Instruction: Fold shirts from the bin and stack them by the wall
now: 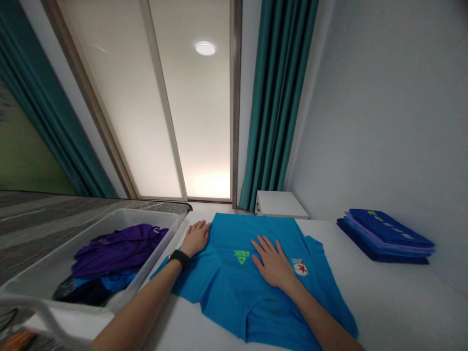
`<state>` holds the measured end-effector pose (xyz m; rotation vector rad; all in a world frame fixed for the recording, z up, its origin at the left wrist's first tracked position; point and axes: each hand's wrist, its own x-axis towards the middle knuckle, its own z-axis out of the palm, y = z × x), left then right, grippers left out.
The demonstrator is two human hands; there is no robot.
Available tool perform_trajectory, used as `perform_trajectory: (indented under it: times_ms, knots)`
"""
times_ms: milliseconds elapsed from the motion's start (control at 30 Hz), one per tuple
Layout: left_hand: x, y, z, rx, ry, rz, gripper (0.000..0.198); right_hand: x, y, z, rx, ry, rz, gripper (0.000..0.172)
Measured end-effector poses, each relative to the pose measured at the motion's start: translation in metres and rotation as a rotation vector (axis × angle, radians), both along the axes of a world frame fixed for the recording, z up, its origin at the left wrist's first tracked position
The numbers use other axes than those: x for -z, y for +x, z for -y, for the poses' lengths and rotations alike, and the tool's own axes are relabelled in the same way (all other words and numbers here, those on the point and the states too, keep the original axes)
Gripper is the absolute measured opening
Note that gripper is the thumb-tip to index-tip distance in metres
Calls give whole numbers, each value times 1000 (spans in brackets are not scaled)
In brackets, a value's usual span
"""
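A blue T-shirt (230,287) lies spread on the white table (387,302), its neckline toward me and its far edge straight. It bears a green logo and a red-and-white badge. My left hand (197,237) rests at the shirt's far left edge, fingers extended, with a dark watch on the wrist. Flat on the chest area, between the logo and the badge, lies my right hand (272,263) with its fingers spread. Neither hand grips anything.
At the left, a white plastic bin (29,265) holds crumpled purple, blue and dark clothes (117,253). A stack of folded blue and purple garments (387,234) sits at the table's right. Beyond the far edge stands a white cabinet (281,204) by a teal curtain.
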<state>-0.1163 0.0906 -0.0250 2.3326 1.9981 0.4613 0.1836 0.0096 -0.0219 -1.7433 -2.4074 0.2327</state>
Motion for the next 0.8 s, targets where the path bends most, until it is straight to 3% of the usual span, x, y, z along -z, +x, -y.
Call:
perform_trajectory:
  times_ms: [133, 267, 367, 533, 667, 800]
  knots:
    - [0, -2, 10, 101, -33, -102, 53, 1, -4, 7, 16, 11, 21, 61]
    - [2, -1, 18, 274, -25, -112, 48, 0, -6, 14, 17, 7, 35, 62]
    - [3, 1, 25, 331, -11, -102, 49, -1, -8, 20, 20, -4, 39, 62]
    - [-4, 11, 20, 238, -1, -64, 44, -4, -11, 27, 12, -14, 24, 61]
    - [-10, 35, -6, 131, 13, -99, 49, -3, -10, 28, 11, 0, -5, 60]
    - [-4, 63, -30, 94, -7, -117, 56, -2, -9, 27, 9, 24, -25, 59]
